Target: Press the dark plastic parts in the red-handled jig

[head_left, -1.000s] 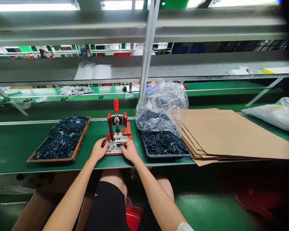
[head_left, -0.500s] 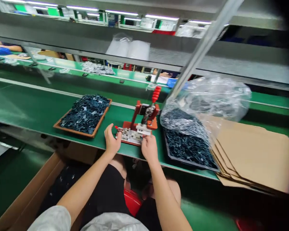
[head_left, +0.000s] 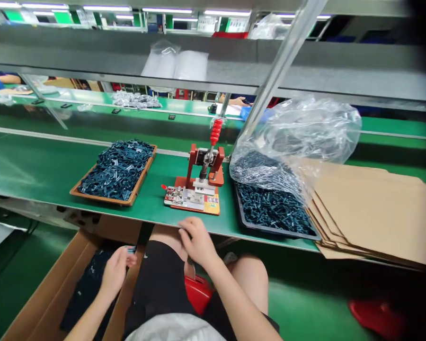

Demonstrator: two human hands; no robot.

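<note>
Fingers of the left hand [head_left: 115, 272] pinch a small dark part [head_left: 130, 249] over the cardboard carton [head_left: 53, 279], set low, likely for easy drop-in. Wooden tray [head_left: 111, 175] of dark parts sits left of the red hand press [head_left: 199, 175]; right hand [head_left: 197, 241] is loosely curled at the bench edge, nothing visible in it. Black tray [head_left: 273, 210] of parts is on the press's other side, both in reach, with a clear poly bag [head_left: 294, 132] over it and cardboard sheets [head_left: 372, 213] stacked beyond.

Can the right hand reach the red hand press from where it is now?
Probably yes: the right hand sits at the front edge of the green bench, close to the red hand press, and nothing stands between them.
</note>
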